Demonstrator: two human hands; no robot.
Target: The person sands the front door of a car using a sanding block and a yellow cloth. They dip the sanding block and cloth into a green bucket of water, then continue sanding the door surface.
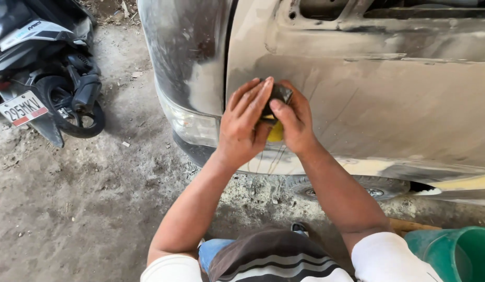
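Observation:
Both of my hands press a small dark sanding block (278,94) with a yellow underside (276,133) against the dull grey, sanded side panel of a car (388,99). My left hand (243,122) lies flat over the block's left side, fingers pointing up. My right hand (294,120) grips the block from the right, thumb on top. Most of the block is hidden between the hands. The block sits just right of the panel seam (225,78).
A headlight (187,122) and bumper corner lie left of my hands. A parked scooter (44,68) stands at the far left on dirt ground (86,209). A green bucket (456,253) sits at the lower right, a tyre (378,188) under the car.

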